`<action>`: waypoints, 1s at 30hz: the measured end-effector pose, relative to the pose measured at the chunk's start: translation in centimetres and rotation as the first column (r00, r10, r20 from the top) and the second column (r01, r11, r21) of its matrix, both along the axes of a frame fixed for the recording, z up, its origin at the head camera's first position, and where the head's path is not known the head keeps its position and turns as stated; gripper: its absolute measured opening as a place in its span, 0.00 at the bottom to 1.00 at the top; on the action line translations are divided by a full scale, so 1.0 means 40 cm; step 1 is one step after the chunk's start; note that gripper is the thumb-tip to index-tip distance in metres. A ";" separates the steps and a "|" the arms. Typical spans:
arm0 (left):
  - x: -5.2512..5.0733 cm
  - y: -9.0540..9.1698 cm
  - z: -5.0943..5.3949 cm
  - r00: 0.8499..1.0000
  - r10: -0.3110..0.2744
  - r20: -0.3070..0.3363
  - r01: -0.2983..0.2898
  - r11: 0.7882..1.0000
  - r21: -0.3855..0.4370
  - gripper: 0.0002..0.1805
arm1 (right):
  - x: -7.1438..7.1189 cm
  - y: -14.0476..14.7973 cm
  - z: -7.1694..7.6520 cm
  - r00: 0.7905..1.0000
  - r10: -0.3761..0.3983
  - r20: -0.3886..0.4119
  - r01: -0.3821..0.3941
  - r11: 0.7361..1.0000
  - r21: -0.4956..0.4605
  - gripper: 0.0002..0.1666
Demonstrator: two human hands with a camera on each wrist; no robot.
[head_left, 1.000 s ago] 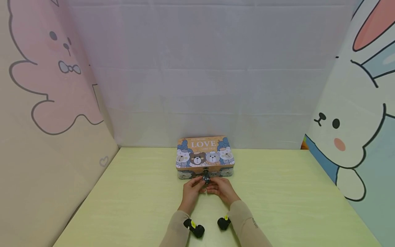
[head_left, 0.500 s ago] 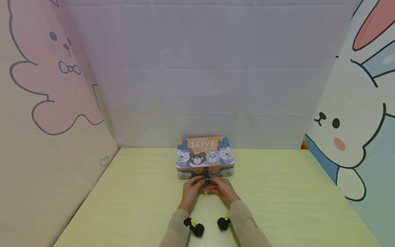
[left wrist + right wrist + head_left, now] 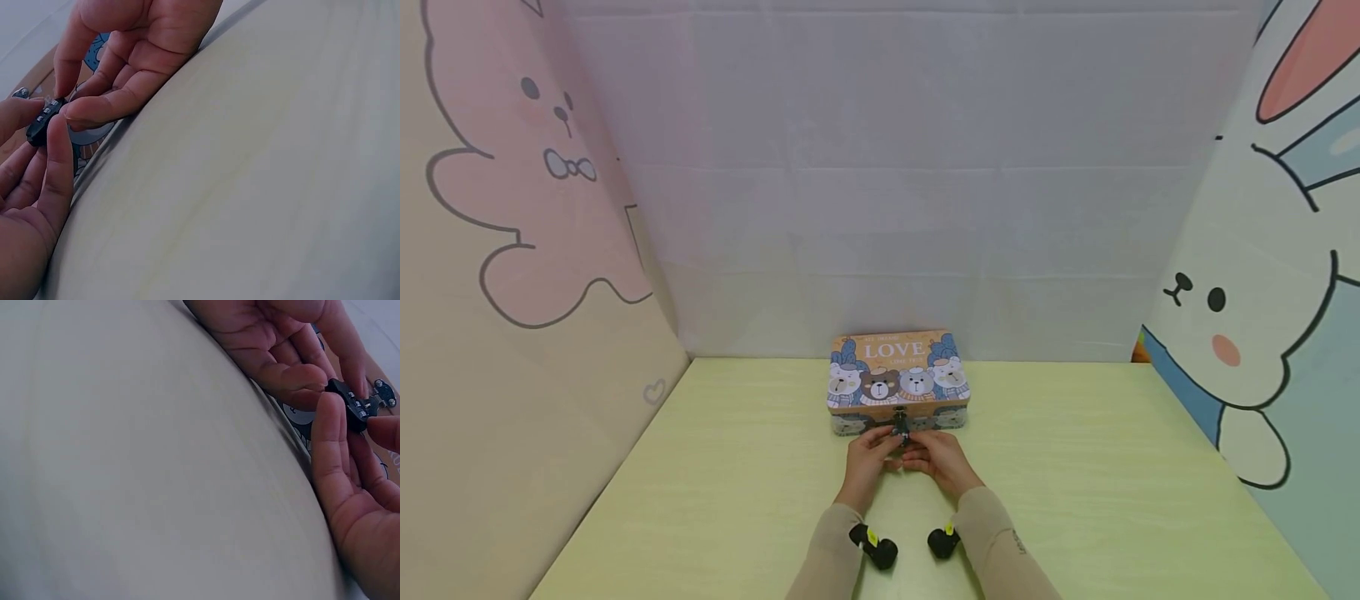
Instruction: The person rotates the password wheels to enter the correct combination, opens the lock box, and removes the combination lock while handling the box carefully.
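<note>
At lower centre, the left hand (image 3: 865, 460) and right hand (image 3: 946, 460) pinch the dial lock (image 3: 350, 409) at the closed box (image 3: 898, 368), work on it apparently unfinished.

Lock (image 3: 41, 129) tilted slightly between hands (image 3: 867, 462) (image 3: 943, 461); left wrist camera (image 3: 883, 553) nudged slightly forward.

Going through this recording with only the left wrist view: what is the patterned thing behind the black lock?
Observer: The head view shows a box with LOVE printed on top.
Operator: Where on the table is it?
Observer: On the far side, in front of the pale back wall.
Operator: And where along the box is the lock?
Observer: At the middle of its front, held between the left hand and right hand.
</note>
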State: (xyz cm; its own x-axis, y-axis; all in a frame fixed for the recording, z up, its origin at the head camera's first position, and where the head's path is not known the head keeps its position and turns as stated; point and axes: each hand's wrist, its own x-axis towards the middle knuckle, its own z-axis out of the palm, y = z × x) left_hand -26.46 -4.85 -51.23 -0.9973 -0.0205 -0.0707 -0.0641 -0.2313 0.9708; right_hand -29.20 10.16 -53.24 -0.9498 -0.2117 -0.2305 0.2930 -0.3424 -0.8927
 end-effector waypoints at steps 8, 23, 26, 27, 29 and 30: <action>-0.010 0.003 -0.006 1.000 0.012 -0.004 -0.012 0.999 -0.034 0.19 | 0.000 -0.001 0.002 1.000 -0.004 0.005 0.004 1.000 0.001 0.10; -0.053 0.020 -0.073 0.997 0.080 -0.004 -0.081 0.996 -0.037 0.16 | 0.000 0.002 0.000 1.000 -0.008 -0.001 0.008 1.000 0.030 0.10; -0.055 0.020 -0.072 0.996 0.084 0.005 -0.084 0.996 -0.042 0.15 | 0.000 0.001 -0.001 1.000 -0.005 -0.001 0.005 1.000 0.027 0.10; -0.056 0.019 -0.073 0.996 0.084 0.007 -0.083 0.996 -0.045 0.15 | 0.000 0.001 -0.001 1.000 -0.003 -0.001 0.003 1.000 0.024 0.10; -0.060 0.018 -0.074 0.996 0.084 0.011 -0.083 0.995 -0.046 0.15 | -0.001 0.001 -0.001 1.000 0.001 -0.001 -0.001 1.000 0.020 0.10; -0.061 0.018 -0.074 0.996 0.084 0.015 -0.083 0.996 -0.043 0.15 | -0.002 0.001 -0.001 1.000 0.002 0.001 -0.002 1.000 0.019 0.10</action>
State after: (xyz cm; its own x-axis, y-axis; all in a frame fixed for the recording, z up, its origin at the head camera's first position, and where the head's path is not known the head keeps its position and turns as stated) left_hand -28.90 -4.14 -54.20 -0.9906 -0.1069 -0.0850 -0.0629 -0.1954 0.9787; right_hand -29.26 10.20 -53.30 -0.9490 -0.2095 -0.2356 0.2948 -0.3252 -0.8985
